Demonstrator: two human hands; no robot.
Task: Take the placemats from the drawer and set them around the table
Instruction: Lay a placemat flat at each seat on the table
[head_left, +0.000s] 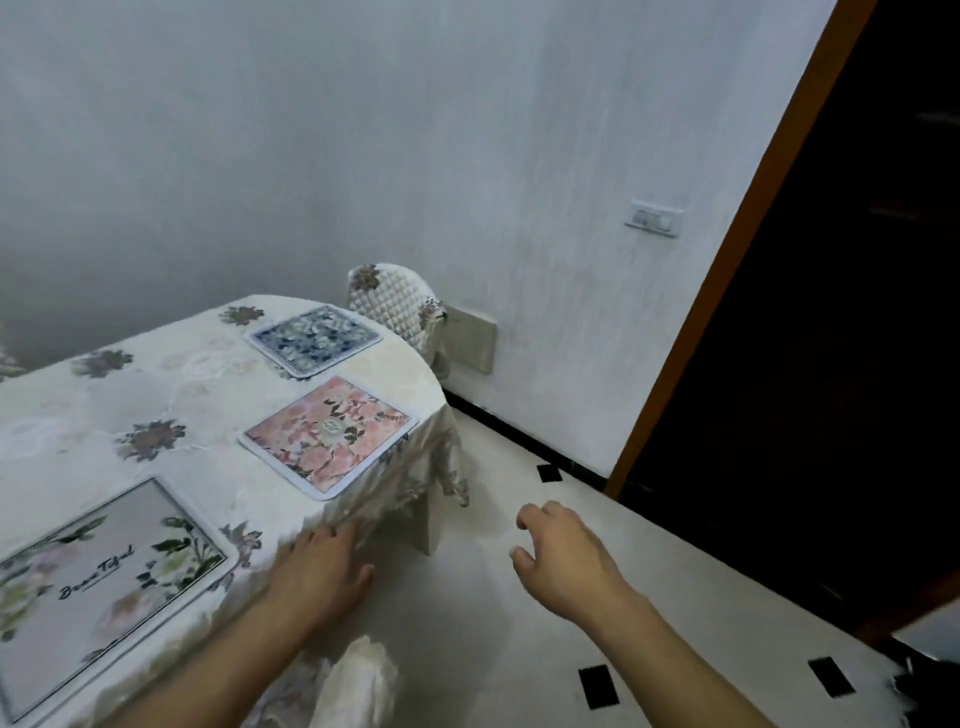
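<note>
Three placemats lie along the near edge of a table (171, 374) covered with a white flowered cloth. A blue-patterned placemat (315, 339) sits farthest, a pink floral placemat (328, 435) in the middle, and a grey-white placemat with green leaves and script (104, 587) nearest. My left hand (317, 571) hovers with straight fingers at the table's edge, between the pink and the grey mats, holding nothing. My right hand (566, 561) hangs over the floor to the right of the table, fingers loosely curled and empty.
A chair with a white quilted cover (395, 304) stands at the table's far end against the wall. A dark doorway with a brown frame (810, 332) opens on the right. The floor (519, 649) is pale tile with small black insets.
</note>
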